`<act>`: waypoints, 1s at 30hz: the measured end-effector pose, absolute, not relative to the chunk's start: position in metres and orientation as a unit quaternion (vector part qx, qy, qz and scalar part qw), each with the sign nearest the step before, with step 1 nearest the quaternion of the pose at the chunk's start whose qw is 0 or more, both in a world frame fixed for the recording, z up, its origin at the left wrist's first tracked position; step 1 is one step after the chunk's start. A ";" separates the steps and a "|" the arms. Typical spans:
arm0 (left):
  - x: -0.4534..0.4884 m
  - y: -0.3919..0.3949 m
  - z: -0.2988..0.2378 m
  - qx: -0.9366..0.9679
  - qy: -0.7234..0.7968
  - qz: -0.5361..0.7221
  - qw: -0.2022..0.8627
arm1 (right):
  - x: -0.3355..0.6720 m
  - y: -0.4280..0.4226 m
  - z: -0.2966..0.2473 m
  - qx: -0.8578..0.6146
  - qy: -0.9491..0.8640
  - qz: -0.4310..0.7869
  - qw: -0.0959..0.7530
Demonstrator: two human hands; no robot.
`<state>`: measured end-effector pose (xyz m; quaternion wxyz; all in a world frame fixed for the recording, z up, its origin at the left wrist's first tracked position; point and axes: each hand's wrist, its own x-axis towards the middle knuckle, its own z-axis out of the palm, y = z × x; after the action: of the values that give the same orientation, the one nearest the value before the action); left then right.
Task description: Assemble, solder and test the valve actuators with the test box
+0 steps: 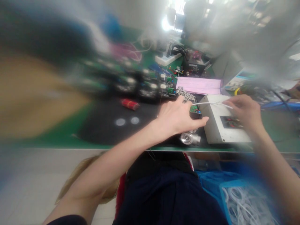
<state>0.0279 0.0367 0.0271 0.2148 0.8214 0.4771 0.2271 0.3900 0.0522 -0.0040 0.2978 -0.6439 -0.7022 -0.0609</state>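
Counter (pixel 67 132): green top; black mat (pixel 103 125) on its near-centre part.
Blue bin (pixel 219 187): below counter, near R side, w/ loops of white cord inside.
Board row (pixel 147 87): dark units w/ green terminal blocks, far L to centre; L end blurred.
White box (pixel 229 136): R of centre, dark panel w/ red parts on top.
L hand (pixel 177 114): at centre, over the small module; thumb spread to R, away from fingers; can't tell if anything is gripped, fingertips partly hidden.
R hand (pixel 245 111): over white box, well apart from L hand; fingertips appear pinched on white cable, a bit blurred.
Pink strip (pixel 199 85): flat, far side, beyond white box.
White cable (pixel 208 103): spans L hand to R hand, above box. Advice: keep it slack, pinch close to the end for control, avoid tugging at the board.
Module (pixel 196 115): black case, green block, btwn L thumb & fingers, just L of box. Advice: steady by case edges, off the components.
Metal fitting (pixel 189 138): near edge, L of box.
Red roll (pixel 130 104): on mat, L.
Pale discs (pixel 135 120): 2 pcs, near side of roll.
Metal pins (pixel 185 93): loose pile, just beyond L hand; best kept clear of cable.
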 end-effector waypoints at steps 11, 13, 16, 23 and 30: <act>0.028 0.049 0.004 0.795 0.457 0.303 0.260 | 0.380 0.046 0.004 -0.666 -0.686 -0.039 0.289; 0.026 0.049 0.002 0.794 0.454 0.311 0.259 | 0.381 0.047 0.003 -0.668 -0.682 -0.039 0.293; 0.024 0.048 0.002 0.795 0.451 0.320 0.249 | 0.382 0.049 0.003 -0.672 -0.678 -0.043 0.295; 0.022 0.048 0.002 0.800 0.449 0.323 0.234 | 0.386 0.052 0.003 -0.681 -0.671 -0.035 0.291; 0.022 0.049 -0.003 0.801 0.440 0.342 0.217 | 0.388 0.056 0.003 -0.684 -0.673 -0.036 0.279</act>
<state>0.0223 0.0487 -0.0026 0.2173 0.8013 0.4403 0.3417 0.3882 0.0561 0.0027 0.2787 -0.6837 -0.6734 -0.0358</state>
